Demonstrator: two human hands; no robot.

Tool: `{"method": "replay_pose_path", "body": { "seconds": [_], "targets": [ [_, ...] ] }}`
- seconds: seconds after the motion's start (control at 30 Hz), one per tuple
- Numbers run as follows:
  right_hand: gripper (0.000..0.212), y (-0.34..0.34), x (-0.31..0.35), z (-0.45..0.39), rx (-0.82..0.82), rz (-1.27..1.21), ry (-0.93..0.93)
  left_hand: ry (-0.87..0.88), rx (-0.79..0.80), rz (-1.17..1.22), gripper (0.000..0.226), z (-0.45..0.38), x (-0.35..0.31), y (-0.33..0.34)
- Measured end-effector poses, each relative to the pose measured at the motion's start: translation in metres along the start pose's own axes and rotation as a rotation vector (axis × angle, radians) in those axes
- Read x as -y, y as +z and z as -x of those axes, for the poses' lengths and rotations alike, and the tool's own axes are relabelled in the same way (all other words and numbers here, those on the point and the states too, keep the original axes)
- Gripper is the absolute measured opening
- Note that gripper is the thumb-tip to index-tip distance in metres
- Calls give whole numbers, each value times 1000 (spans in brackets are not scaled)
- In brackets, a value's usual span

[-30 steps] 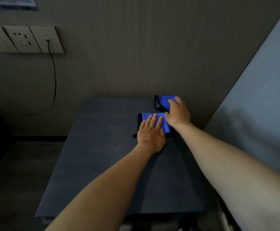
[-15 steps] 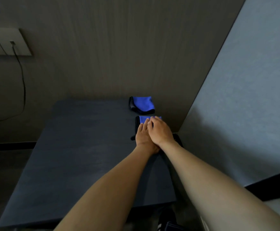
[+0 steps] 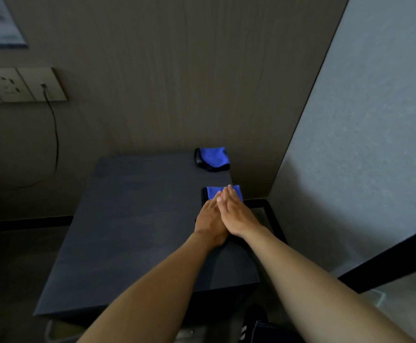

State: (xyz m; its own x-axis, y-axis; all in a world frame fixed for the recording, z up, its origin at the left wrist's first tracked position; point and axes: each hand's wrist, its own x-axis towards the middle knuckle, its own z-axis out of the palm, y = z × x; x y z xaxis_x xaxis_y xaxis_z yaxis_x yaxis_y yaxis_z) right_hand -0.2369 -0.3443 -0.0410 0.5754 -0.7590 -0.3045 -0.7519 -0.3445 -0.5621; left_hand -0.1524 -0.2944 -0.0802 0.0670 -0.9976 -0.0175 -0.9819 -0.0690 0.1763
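Observation:
Two folded blue cloths with black edging lie on a dark table (image 3: 132, 219) near its right side. The far cloth (image 3: 213, 158) sits alone at the back right corner. On the near cloth (image 3: 213, 192), my left hand (image 3: 208, 222) lies flat with straight fingers. My right hand (image 3: 238, 214) lies partly over the left, its fingers also straight and pressing down on the cloth. Most of the near cloth is hidden under both hands.
A wood-grain wall stands behind the table, and a pale wall (image 3: 363, 144) angles in close on the right. A socket plate (image 3: 21, 85) with a plugged-in black cable (image 3: 54, 134) is on the left wall. Dark floor lies to the left of the table.
My right hand left the far cloth and came back onto the near cloth, settling beside and over my left hand. The view shifted between the frames.

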Motion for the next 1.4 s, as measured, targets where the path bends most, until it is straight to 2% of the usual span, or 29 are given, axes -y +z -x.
{"method": "replay_pose_path", "body": {
  "seconds": [0.17, 0.27, 0.33, 0.4, 0.47, 0.57, 0.67, 0.77, 0.93, 1.03, 1.1, 1.27, 1.4],
  "targets": [
    [63, 28, -13, 37, -45, 176, -120, 10, -1, 33, 73, 47, -4, 3],
    [65, 45, -11, 62, -66, 242, -136, -117, -5, 20, 72, 82, -8, 4],
    [73, 54, -7, 77, -67, 318, -116, -164, -3, -2, 70, 103, -7, 1],
    [79, 64, -4, 93, -104, 345, -107, -137, 12, -1, 68, 123, -8, -1],
    [73, 73, -3, 111, -123, 310, -102, -128, 3, 28, 67, 142, -12, 0],
    [83, 80, -4, 136, -110, 300, -109, -89, 2, 49, 71, 167, -17, -3],
    [72, 84, -7, 156, -104, 323, -97, -44, 15, 73, 57, 185, -17, -9],
    [67, 89, -8, 167, -113, 358, -107, -49, 4, 97, 57, 201, -13, -7],
    [61, 82, 7, 161, -103, 305, -58, -179, -43, 19, 74, 218, 18, -4],
    [60, 85, 21, 153, -158, 314, -16, -226, -35, 11, 81, 218, 28, -3],
    [63, 90, 28, 146, -150, 348, -1, -333, -61, 48, 83, 218, 36, -4],
    [63, 102, 53, 124, -74, 449, -25, -528, -98, 30, 63, 232, 81, -11],
    [61, 122, 78, 111, -103, 472, -75, -656, -121, 53, 66, 244, 119, -21]
  ]
}}
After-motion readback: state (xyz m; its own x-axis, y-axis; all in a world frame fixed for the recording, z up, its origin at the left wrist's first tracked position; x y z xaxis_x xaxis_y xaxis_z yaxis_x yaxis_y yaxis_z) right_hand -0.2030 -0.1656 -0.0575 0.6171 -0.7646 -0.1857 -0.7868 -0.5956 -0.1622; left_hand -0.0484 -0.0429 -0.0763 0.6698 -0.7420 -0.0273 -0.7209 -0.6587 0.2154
